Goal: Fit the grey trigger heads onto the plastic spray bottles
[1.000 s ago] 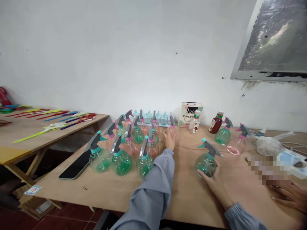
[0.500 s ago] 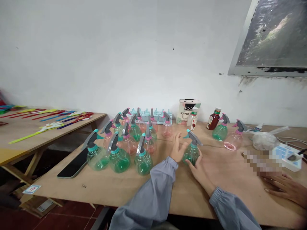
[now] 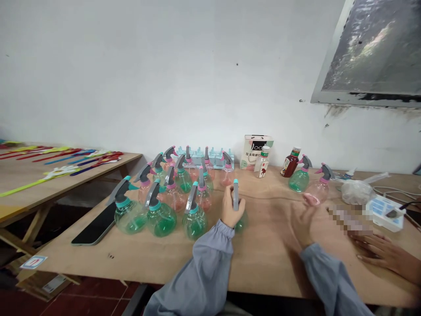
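Observation:
My left hand (image 3: 233, 206) is wrapped round the neck of a green spray bottle (image 3: 241, 222) with a grey trigger head, near the table's middle. My right hand (image 3: 301, 224), blurred by motion, has its fingers apart just below a pink spray bottle (image 3: 316, 192); nothing shows in it. A green spray bottle (image 3: 299, 180) stands beside the pink one. Left of my left hand, several green and pink spray bottles stand in rows, the nearest a green bottle (image 3: 194, 224).
A phone (image 3: 94, 224) lies at the left. Along the back are a paper bag (image 3: 249, 153), a clear bottle (image 3: 263, 163) and a dark red bottle (image 3: 290, 163). At the right are a plastic bag (image 3: 357, 192), a white power strip (image 3: 384, 213) and another person's hand (image 3: 381, 253).
My right hand has left the green spray bottle and moved right, towards the pink one. My left hand now grips the green bottle, which has shifted left and turned.

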Demonstrator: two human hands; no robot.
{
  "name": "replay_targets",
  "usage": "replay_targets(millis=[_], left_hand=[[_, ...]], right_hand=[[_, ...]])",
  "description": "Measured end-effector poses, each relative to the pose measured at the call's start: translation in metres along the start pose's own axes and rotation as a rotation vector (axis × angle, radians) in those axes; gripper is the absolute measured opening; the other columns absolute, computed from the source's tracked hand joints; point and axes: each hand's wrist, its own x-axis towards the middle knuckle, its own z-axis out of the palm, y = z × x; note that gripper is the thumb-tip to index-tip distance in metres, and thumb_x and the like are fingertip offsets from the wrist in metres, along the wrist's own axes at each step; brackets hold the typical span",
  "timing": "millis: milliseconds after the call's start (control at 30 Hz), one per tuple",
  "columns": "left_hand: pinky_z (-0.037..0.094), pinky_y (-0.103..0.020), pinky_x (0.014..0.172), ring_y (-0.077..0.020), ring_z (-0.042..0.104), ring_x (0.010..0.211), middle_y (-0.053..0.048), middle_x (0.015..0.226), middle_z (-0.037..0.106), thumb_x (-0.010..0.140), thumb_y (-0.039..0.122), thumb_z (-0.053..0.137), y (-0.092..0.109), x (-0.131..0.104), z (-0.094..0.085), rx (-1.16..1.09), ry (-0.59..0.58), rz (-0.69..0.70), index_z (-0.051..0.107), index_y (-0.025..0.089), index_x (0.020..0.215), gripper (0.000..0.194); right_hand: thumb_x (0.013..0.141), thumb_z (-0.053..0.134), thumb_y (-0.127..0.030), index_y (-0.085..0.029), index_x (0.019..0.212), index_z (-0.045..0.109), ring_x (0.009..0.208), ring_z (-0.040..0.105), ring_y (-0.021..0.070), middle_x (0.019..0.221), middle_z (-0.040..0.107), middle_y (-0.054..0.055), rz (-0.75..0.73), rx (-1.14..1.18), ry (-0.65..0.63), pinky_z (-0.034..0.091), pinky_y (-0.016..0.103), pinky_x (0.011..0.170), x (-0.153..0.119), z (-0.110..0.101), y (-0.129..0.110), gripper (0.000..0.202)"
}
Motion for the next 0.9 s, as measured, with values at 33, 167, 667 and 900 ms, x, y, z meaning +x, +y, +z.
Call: replay_targets(millis=[33,167,667,900], left_hand=[[0.052,-0.029,0.077,-0.0142,0.061,0.071,0.0,0.088,0.065,0.074,0.018,0.059,0.001,-0.001,-0.003,-0.073,-0.004,0.015,0.056,0.022,0.099,0.026],[0.051,-0.028,0.07,-0.0147,0.061,0.066,0.001,0.068,0.059,0.082,0.04,0.058,0.008,-0.001,-0.013,-0.316,0.044,0.048,0.054,0.021,0.075,0.02],[0.054,-0.03,0.077,-0.0177,0.067,0.08,-0.004,0.084,0.072,0.068,0.057,0.078,0.023,0.004,-0.028,-0.466,-0.358,-0.026,0.07,0.019,0.093,0.046],[0.054,-0.032,0.081,-0.0167,0.065,0.071,-0.003,0.067,0.068,0.082,0.057,0.062,0.021,0.005,-0.03,-0.395,-0.057,-0.002,0.063,0.019,0.063,0.042]], right_hand=[[0.088,0.053,-0.054,-0.016,0.137,0.037,0.128,0.048,0.0318,0.14,0.044,0.019,-0.014,-0.019,0.112,0.039,0.054,0.11,0.021,-0.009,0.013,0.064],[0.082,0.053,-0.045,-0.009,0.13,0.036,0.133,0.04,0.0346,0.136,0.041,0.026,-0.011,-0.197,0.286,0.03,0.051,0.113,0.093,-0.036,0.064,0.063],[0.07,0.069,-0.048,-0.006,0.139,0.027,0.136,0.032,0.0441,0.143,0.034,0.035,0.312,-0.351,0.156,0.025,0.053,0.11,0.13,-0.027,0.105,0.091],[0.057,0.076,-0.046,-0.004,0.14,0.031,0.133,0.035,0.0426,0.144,0.035,0.033,0.413,-0.297,0.126,0.026,0.052,0.111,0.12,-0.016,0.11,0.103]])
